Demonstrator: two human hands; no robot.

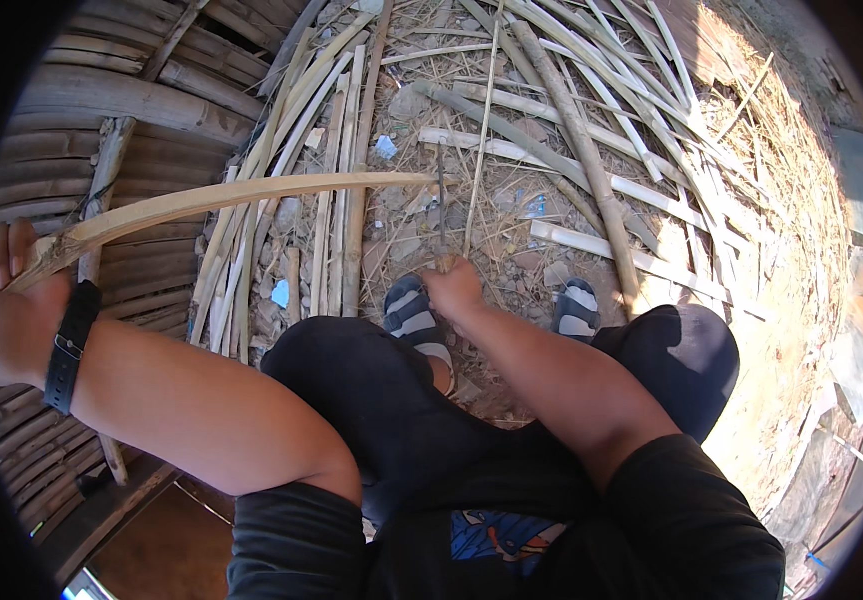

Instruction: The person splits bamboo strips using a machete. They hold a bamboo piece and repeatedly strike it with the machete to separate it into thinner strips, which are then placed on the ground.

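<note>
At the far left my left hand (21, 300) is closed round the thick end of a long, pale bamboo strip (221, 192). The strip bends across to the right, and its thin tip meets or crosses a narrow dark blade. That blade belongs to a knife (441, 215), which points away from me with its handle in my right hand (454, 287). My right fingers are wrapped round the handle, close to my left sandal (411, 312). Whether the blade cuts into the strip or only touches it, I cannot tell.
Split bamboo strips (336, 180) lie in a bundle left of the middle. More strips and poles (591, 170) cross the littered ground ahead and to the right. A bamboo slat wall (151, 100) rises close on the left. A light blue scrap (385, 147) lies between the bundles.
</note>
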